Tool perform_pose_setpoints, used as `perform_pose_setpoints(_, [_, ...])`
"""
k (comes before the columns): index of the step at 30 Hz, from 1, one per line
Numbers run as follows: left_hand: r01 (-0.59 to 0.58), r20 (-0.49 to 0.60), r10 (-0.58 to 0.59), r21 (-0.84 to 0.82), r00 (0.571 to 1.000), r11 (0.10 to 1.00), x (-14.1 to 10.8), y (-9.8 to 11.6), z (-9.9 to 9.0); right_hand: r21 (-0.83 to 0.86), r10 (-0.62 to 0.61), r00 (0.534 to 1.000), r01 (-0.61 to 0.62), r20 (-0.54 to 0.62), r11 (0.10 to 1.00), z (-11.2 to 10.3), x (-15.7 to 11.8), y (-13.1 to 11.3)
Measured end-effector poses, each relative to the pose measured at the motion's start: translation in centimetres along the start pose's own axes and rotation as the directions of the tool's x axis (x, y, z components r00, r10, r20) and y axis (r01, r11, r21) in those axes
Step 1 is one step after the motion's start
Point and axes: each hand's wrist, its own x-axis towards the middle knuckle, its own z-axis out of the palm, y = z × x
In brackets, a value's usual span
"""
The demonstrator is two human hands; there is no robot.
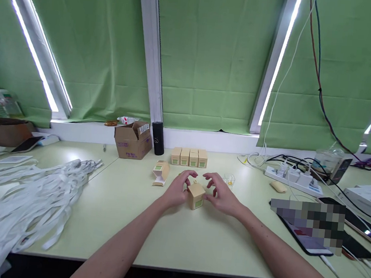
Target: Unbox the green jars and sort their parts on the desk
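Note:
A small kraft-paper box (196, 196) with a green label on its front stands turned at an angle on the table, between my two hands. My left hand (178, 190) is bent round its left side, with the thumb against it. At the right side, the thumb of my right hand (222, 196) presses on the box while the fingers arch above it. A small loop shows at the top of the box. Just left of my hands lies another kraft box (161, 172), its flap open. A clear plastic piece (229, 180) sits behind my right hand.
Several closed small boxes (189, 157) form a row at the back. A carton (133, 140) and a black cylinder (158, 138) stand behind them to the left. White straps (45, 191) cover the left side. Phones (307, 238), cables and a power strip (294, 181) lie right.

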Motion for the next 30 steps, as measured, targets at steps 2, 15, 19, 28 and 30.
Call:
perform_pose_setpoints(2, [0.002,0.029,-0.002,0.009,1.0,1.0,0.0,0.1,-0.3,-0.102,0.026,0.994,-0.037,-0.109,0.994,-0.6,0.1,0.4])
perform_pose_setpoints(15, [0.138,0.26,-0.189,0.201,0.947,0.97,-0.2,0.9,-1.8,-0.158,-0.021,0.997,0.009,-0.074,0.987,-0.2,0.0,-0.6])
perform_pose_setpoints(19, [0.108,0.19,-0.156,0.241,0.969,0.965,-0.3,0.4,-0.5,-0.177,-0.026,0.99,0.002,-0.135,0.984,0.0,-0.1,0.0])
perform_pose_setpoints(28, [-0.234,-0.125,0.318,0.443,0.94,0.866,-0.2,1.6,1.2,0.058,0.018,0.934,0.003,-0.357,0.998,0.2,-0.2,-0.4])
perform_pose_setpoints(30, [-0.31,-0.132,0.454,0.564,0.881,0.766,-0.2,1.6,1.1,0.078,-0.017,0.924,0.051,-0.381,0.996,0.3,-0.4,-0.8])
